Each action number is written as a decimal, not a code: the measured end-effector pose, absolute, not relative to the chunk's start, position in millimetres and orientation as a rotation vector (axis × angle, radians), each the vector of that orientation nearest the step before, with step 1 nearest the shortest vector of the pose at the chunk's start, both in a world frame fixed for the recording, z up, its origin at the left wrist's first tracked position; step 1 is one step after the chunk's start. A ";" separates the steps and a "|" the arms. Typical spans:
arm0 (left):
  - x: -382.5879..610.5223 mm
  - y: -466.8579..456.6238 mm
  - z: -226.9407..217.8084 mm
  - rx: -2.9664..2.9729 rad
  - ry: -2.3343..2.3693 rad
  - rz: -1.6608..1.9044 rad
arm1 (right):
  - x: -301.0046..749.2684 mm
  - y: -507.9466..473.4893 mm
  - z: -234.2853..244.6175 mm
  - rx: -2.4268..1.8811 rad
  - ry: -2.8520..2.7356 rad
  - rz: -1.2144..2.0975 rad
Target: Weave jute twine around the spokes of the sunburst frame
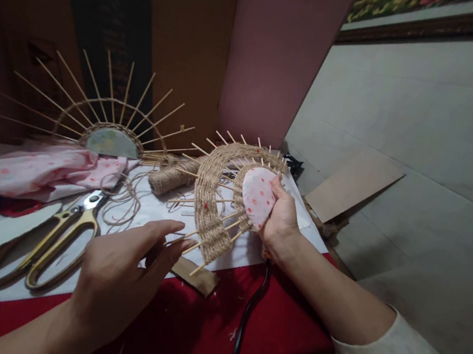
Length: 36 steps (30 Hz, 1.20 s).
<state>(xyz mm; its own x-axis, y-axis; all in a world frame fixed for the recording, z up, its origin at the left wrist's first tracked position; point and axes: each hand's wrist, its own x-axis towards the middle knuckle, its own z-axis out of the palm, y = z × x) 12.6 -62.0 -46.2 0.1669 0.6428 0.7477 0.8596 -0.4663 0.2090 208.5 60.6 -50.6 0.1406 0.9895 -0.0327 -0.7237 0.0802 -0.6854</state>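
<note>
A fan-shaped weaving of jute twine over thin wooden sticks is held above the table. Its half-round centre is covered in pink fabric with red spots. My right hand grips that centre at its straight edge, thumb on the fabric face; the other fingers are hidden behind. My left hand is at the lower left of the weaving, thumb and forefinger closed around the end of one stick. A wide twine band runs across the outer sticks, and a narrower one borders the centre.
A second stick frame with a pale green centre stands at the back left. Gold-handled scissors, a twine roll and spotted pink cloth lie on the table. A black cable crosses the red tablecloth. Cardboard leans right.
</note>
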 end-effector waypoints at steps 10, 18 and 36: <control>11.7 -59.7 -45.2 -2.313 -1.477 -1.225 | 208.3 58.3 -50.2 -0.712 -0.493 1.437; 11.9 -57.3 -43.6 -2.425 -1.708 -1.524 | 210.0 60.4 -51.4 -0.736 -0.493 1.394; 18.9 -59.8 -31.2 -2.225 -2.875 -2.832 | 206.5 58.0 -40.4 -0.782 -0.377 1.349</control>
<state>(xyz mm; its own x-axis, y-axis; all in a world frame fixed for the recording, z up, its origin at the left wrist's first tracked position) 18.9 -59.8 -31.2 0.1537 0.9437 -0.2928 -0.2789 0.3257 0.9034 206.5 58.0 -40.4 0.2123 0.9588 -0.1889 -0.7222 0.0237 -0.6913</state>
